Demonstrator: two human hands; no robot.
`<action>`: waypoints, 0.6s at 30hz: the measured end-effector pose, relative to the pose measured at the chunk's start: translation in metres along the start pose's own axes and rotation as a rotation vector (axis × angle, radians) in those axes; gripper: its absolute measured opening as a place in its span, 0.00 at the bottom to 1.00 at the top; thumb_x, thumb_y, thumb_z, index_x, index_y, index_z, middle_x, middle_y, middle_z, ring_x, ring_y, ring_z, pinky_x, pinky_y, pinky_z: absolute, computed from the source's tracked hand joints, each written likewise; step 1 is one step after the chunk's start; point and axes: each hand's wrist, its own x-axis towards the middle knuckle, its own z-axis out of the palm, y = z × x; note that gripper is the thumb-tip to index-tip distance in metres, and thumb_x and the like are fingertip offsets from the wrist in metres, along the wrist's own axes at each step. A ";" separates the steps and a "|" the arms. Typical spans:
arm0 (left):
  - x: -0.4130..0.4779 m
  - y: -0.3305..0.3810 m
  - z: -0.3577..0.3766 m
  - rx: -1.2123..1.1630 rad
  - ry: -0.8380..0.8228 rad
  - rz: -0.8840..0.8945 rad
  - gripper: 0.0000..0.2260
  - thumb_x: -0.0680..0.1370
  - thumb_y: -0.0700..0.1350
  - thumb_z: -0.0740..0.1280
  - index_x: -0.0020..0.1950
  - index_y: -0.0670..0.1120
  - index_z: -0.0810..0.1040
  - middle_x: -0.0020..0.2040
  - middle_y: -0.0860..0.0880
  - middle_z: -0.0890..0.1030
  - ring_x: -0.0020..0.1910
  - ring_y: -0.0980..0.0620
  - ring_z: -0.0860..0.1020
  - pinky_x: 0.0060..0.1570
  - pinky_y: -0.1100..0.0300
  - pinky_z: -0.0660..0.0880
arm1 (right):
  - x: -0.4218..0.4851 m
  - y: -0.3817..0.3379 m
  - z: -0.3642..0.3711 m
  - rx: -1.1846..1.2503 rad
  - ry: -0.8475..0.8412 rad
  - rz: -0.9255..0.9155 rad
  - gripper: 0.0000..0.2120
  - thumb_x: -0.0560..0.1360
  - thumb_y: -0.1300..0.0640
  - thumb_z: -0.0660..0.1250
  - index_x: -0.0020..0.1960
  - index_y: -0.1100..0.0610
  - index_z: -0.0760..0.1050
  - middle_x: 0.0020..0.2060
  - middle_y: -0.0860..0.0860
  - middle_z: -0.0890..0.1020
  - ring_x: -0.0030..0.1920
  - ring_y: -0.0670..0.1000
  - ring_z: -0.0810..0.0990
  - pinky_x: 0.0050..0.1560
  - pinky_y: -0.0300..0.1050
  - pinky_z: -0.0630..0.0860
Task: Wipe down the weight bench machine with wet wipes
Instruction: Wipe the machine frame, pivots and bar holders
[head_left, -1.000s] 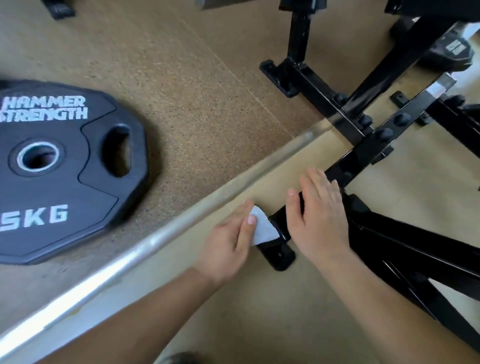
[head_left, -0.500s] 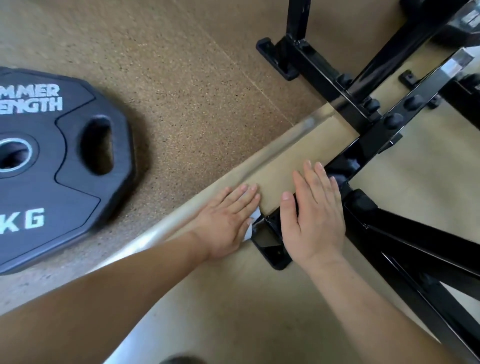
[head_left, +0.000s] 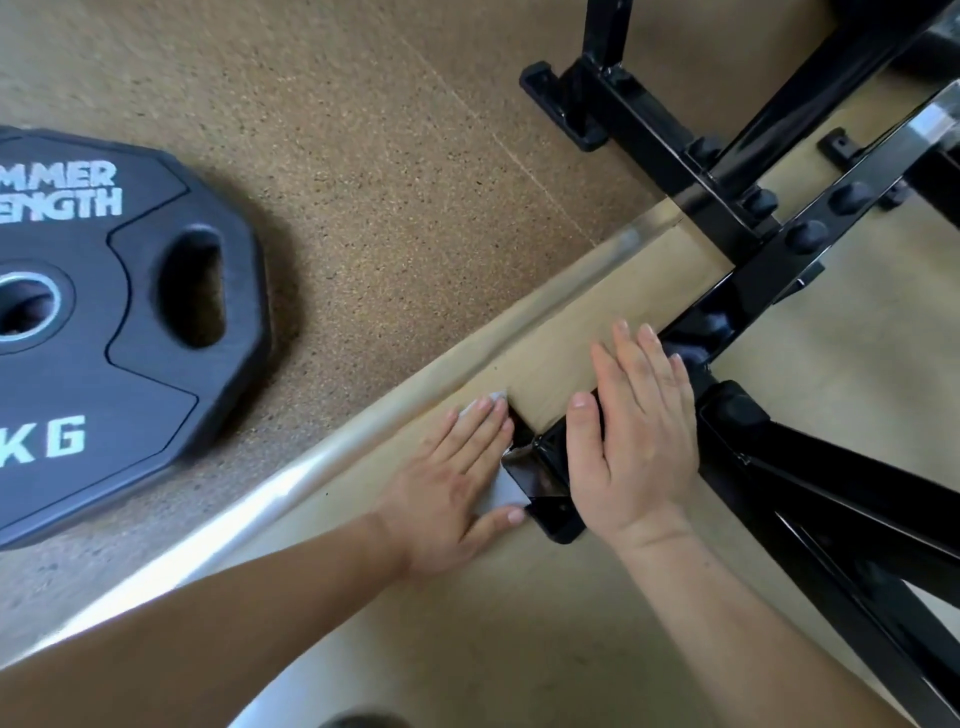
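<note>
One black weight plate (head_left: 130, 332) lies on the cork floor (head_left: 389, 182), well left of the bench foot (head_left: 548, 475). Against the foot's left side the left hand (head_left: 452, 493), fingers straight and together, presses a white wet wipe (head_left: 506, 493). Right of the foot, the right hand (head_left: 641, 441) lies flat on the black frame (head_left: 769, 270), fingers slightly spread.

Black frame (head_left: 737, 280), white wipe (head_left: 506, 491), speckled tan floor (head_left: 395, 171).

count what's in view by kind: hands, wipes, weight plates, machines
hands: 2 (left hand, right hand)
wet wipe: 1
weight plate: 1
weight bench machine: 1
total: 5
</note>
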 end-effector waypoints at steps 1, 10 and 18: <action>-0.001 -0.003 0.002 0.034 0.031 0.034 0.40 0.83 0.69 0.50 0.84 0.42 0.52 0.84 0.44 0.49 0.84 0.47 0.43 0.80 0.44 0.48 | 0.000 0.000 0.000 -0.002 0.006 -0.002 0.27 0.82 0.49 0.53 0.74 0.62 0.74 0.77 0.58 0.71 0.80 0.59 0.63 0.79 0.62 0.57; 0.036 -0.012 -0.012 0.004 -0.110 0.080 0.48 0.77 0.74 0.56 0.85 0.44 0.44 0.84 0.46 0.41 0.83 0.51 0.36 0.82 0.46 0.44 | 0.003 0.001 -0.006 -0.021 -0.168 0.015 0.32 0.84 0.43 0.45 0.80 0.61 0.65 0.81 0.56 0.62 0.83 0.53 0.53 0.83 0.56 0.46; -0.056 0.042 0.020 -0.436 0.193 -0.102 0.26 0.82 0.41 0.61 0.81 0.44 0.64 0.83 0.50 0.60 0.81 0.57 0.58 0.77 0.53 0.63 | -0.076 0.001 -0.038 0.363 0.056 0.105 0.22 0.83 0.53 0.59 0.75 0.61 0.72 0.74 0.53 0.72 0.75 0.52 0.70 0.74 0.49 0.68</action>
